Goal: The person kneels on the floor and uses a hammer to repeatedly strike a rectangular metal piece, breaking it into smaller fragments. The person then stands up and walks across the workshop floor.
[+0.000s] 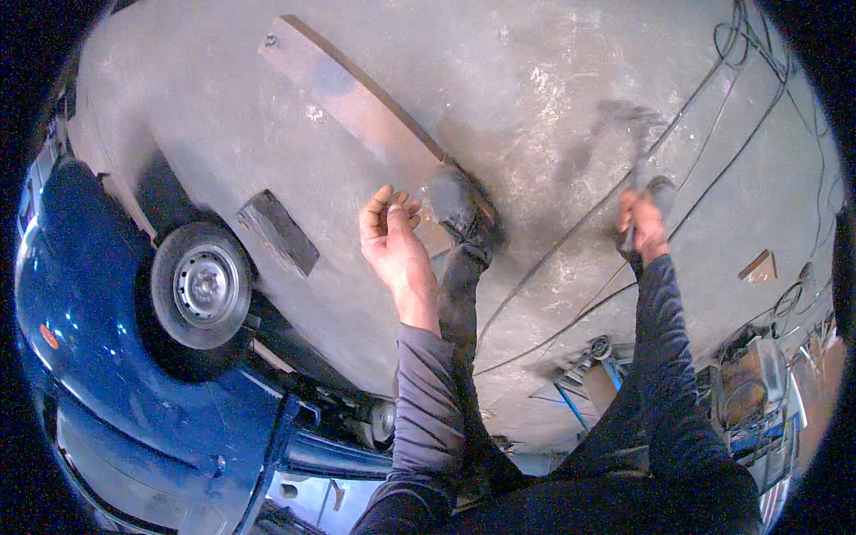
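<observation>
My left hand (392,245) hovers above the floor with its fingers loosely curled and apart, and nothing shows in it. Just past it lies a long brownish metal beam (357,102) with a raised dark edge. My left shoe (451,201) rests on the near end of that beam. To the right, my right hand (644,227) is closed round the handle of a tool, smeared by motion. The tool looks like a hammer (631,114), its dark head blurred beyond the fist. Behind this hand, part of my right shoe (661,193) shows.
A blue car (116,285) stands at left, its front wheel (201,285) near a dark, worn block (278,232). Black cables (571,223) cross the concrete floor at right. A small brown angular piece (759,267) and metal clutter (753,383) lie farther right.
</observation>
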`<state>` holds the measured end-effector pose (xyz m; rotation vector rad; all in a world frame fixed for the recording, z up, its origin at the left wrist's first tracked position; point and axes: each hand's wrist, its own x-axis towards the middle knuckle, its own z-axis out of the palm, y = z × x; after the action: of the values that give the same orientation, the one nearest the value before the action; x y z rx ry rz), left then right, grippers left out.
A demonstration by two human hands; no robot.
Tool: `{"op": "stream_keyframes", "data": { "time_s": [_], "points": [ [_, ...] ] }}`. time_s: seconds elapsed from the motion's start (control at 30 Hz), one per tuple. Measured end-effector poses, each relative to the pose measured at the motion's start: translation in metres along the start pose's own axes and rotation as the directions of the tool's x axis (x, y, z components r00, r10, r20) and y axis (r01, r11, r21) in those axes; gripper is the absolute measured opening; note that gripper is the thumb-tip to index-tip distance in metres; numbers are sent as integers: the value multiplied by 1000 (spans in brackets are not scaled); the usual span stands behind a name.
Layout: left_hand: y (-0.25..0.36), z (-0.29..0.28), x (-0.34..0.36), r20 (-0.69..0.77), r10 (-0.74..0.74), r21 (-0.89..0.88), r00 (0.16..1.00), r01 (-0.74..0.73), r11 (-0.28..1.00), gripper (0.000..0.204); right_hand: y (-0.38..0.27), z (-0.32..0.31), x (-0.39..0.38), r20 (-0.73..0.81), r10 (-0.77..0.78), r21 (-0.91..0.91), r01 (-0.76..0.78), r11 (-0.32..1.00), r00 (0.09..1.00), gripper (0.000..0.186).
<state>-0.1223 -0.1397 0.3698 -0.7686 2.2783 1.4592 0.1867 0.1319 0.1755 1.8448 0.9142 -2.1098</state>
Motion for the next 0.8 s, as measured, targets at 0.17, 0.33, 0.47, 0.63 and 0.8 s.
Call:
{"op": "stream_keyframes", "data": {
  "time_s": [0.17,0.33,0.47,0.63,0.8],
  "points": [
    [6,-10,6,9,-11,-1,1000,11,1000,26,-38,87,32,-225,-460,143,496,856,859,21],
    [10,1,1,34,-18,-33,999,19,999,30,138,140,-7,106,-75,1,75,997,992,21],
    [2,-4,8,39,-21,-35,999,22,999,32,142,130,-21,414,252,-67,-247,967,875,20],
    [-6,-41,9,-11,-16,-23,1000,16,1000,28,1,93,-21,59,73,-229,-58,972,996,18],
    [0,-58,12,-55,-21,-72,998,17,997,28,0,167,11,-151,-322,225,350,909,934,13]
  ]
}}
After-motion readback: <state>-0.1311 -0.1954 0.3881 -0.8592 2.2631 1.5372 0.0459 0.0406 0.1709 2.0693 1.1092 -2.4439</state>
